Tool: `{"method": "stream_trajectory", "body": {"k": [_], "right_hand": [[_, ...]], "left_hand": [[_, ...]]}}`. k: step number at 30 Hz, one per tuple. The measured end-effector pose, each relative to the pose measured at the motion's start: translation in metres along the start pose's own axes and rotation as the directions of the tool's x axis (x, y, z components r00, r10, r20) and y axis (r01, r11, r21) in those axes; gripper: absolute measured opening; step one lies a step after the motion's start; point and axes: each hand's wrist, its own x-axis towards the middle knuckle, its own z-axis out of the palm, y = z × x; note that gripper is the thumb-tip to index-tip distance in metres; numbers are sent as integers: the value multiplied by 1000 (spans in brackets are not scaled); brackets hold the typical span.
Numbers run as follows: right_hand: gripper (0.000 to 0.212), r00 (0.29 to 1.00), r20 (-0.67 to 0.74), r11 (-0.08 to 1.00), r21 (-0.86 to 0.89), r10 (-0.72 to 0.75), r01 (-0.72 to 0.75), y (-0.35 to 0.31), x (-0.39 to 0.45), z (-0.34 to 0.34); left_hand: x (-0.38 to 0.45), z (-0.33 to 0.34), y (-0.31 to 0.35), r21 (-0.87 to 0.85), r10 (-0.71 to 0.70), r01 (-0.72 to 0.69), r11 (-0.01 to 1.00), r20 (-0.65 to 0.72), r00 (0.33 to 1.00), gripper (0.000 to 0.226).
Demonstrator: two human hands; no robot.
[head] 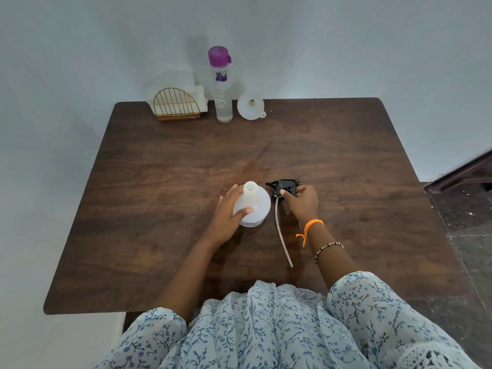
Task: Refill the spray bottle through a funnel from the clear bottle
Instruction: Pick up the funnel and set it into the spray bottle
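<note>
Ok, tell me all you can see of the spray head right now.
The spray head is black plastic, with its trigger toward the spray bottle. It is off the bottle and sits low at the table, just right of the bottle's open neck. A long pale dip tube trails from it toward the person across the wood. The right hand grips it from the near side.

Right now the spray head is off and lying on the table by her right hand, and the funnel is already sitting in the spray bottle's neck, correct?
Not quite. The funnel is not in the spray bottle; it rests at the far edge of the table, beside the clear bottle. The neck is open and bare, as the head view shows. The spray head is off, under the right hand.
</note>
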Motion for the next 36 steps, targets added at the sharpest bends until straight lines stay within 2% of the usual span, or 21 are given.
{"method": "stream_trajectory", "body": {"k": [5, 11, 15, 18, 24, 28, 32, 36], "right_hand": [[38, 999, -18, 999, 40, -32, 33, -9, -3, -2], [18, 993, 72, 982, 170, -92, 79, -30, -2, -1], [2, 977, 162, 964, 248, -138, 95, -51, 9, 4], [12, 965, 194, 961, 246, -177, 127, -72, 25, 10], [8, 931, 199, 948, 149, -306, 280, -118, 66, 21], [22, 917, 184, 935, 64, -353, 348, -138, 100, 31], [34, 886, 232, 911, 3, -403, 413, -149, 134, 45], [38, 868, 292, 902, -40, -402, 431, -157, 162, 59]], "left_hand": [[5, -7, 1, -82, -36, 37, 996, 12, 999, 54], [7, -17, 27, -437, -32, 4, 899, -57, 998, 50], [26, -24, 41, -410, -140, 53, 911, -185, 973, 31], [48, -31, 48, -409, -193, 96, 908, -204, 960, 29], [93, -40, 62, -415, -237, 150, 897, -165, 958, 26], [124, -42, 64, -423, -263, 181, 888, -144, 954, 25], [148, -39, 64, -424, -283, 206, 882, -127, 951, 25], [163, -36, 62, -406, -305, 244, 881, -94, 948, 23]]}}
